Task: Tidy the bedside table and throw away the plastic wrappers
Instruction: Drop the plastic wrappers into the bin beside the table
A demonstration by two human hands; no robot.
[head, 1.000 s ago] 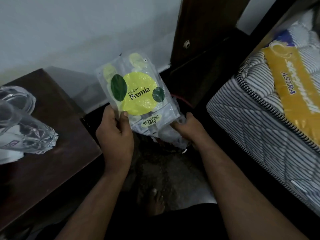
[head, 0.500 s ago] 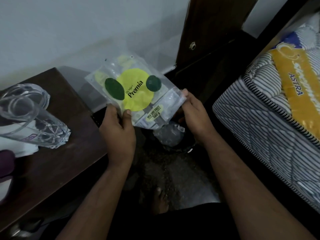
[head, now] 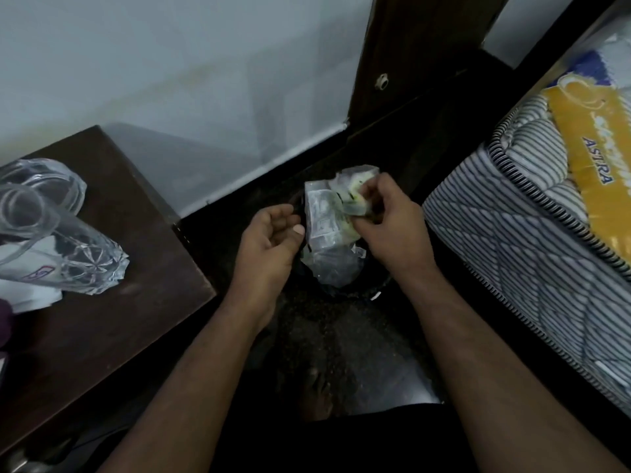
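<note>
A narrow strip of dark floor (head: 345, 336) runs between a dark wooden counter (head: 112, 302) on the left and a striped mattress (head: 512, 254) on the right, closed at the far end by a pale wall (head: 170, 80) and a dark wooden post (head: 409, 46). Over this gap, the right hand (head: 389, 227) grips a crumpled plastic wrapper (head: 327, 213), fingers curled round its upper part. A second clear wrapper (head: 336, 268) lies just below it. The left hand (head: 269, 247) hovers just left of the wrapper, fingers loosely curled, holding nothing. Glass tumblers (head: 51, 227) lie on the counter's left side, well apart from both hands.
</note>
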